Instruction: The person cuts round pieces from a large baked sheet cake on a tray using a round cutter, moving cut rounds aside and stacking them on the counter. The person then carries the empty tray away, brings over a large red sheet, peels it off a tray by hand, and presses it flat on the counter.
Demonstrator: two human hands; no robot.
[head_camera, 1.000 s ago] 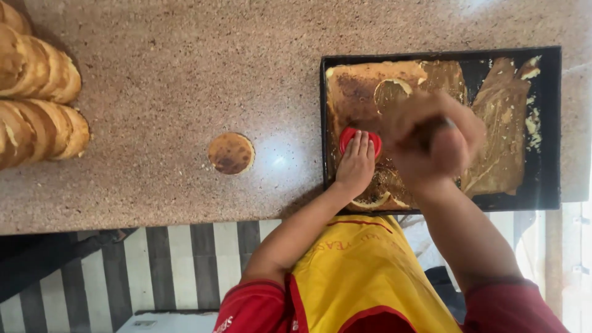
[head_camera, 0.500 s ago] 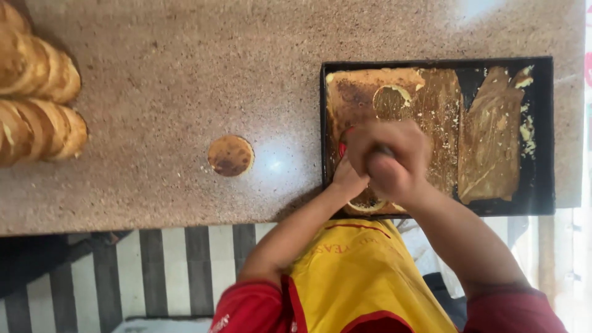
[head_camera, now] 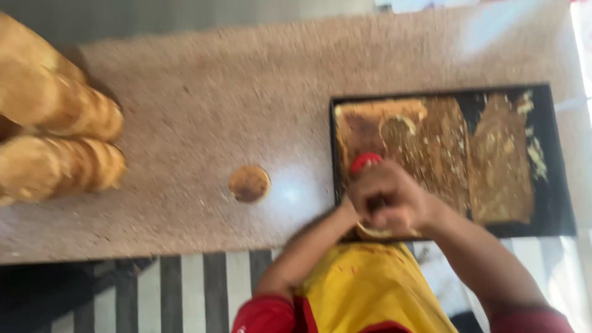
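A red round cutter (head_camera: 365, 162) sits in the black tray (head_camera: 558, 209) near its front left corner, pressed on a flat brown sheet (head_camera: 431, 154) with a crumbly, rough surface. The right hand (head_camera: 394, 200) curls over it, fingers closed; what it grips is blurred. The left hand (head_camera: 350, 213) is mostly hidden behind the right, so its grip cannot be told. A second ragged sheet (head_camera: 502, 163) fills the tray's right half. On the speckled stone counter (head_camera: 203, 105), one round disc (head_camera: 249, 183) lies alone; stacked golden discs (head_camera: 58, 139) sit at the left edge.

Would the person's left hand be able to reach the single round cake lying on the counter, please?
Probably yes: the round cake lies alone on the bare counter, left of the black tray, with nothing between it and the left hand.
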